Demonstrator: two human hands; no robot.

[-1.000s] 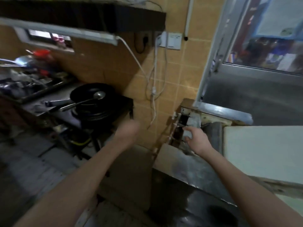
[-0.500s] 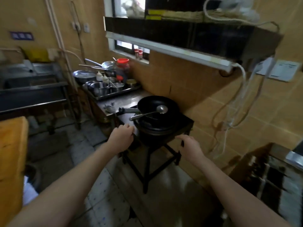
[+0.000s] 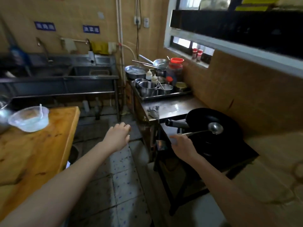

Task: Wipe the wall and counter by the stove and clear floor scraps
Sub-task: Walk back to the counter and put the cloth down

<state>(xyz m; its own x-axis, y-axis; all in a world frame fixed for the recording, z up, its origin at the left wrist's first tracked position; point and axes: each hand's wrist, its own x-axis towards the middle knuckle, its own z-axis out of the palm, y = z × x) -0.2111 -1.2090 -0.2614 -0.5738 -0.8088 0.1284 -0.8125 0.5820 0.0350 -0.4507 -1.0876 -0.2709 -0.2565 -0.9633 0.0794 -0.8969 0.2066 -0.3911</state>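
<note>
A crumpled grey rag [image 3: 154,111] lies at the front left corner of the steel counter [image 3: 177,106], left of the black stove [image 3: 218,154]. A black wok [image 3: 213,119] sits on the stove with a steel ladle [image 3: 214,128] resting in it. Brown wall tiles [image 3: 237,95] rise behind both. My left hand [image 3: 118,136] hangs over the tiled floor [image 3: 121,177], fingers loosely curled, empty. My right hand [image 3: 182,145] hovers at the stove's front left corner, just under the end of the ladle's handle, fingers relaxed and holding nothing.
A wooden table [image 3: 32,158] with a clear plastic bowl [image 3: 29,119] stands at left. A steel sink [image 3: 57,76] lines the back wall. A tray of steel pots [image 3: 164,93] and a red-lidded jar [image 3: 175,68] fill the counter's far end. A range hood [image 3: 237,28] overhangs.
The view has swung left from the wall corner to the stove, counter and sink. Both hands came along empty; the right one moved up to the stove's front corner.
</note>
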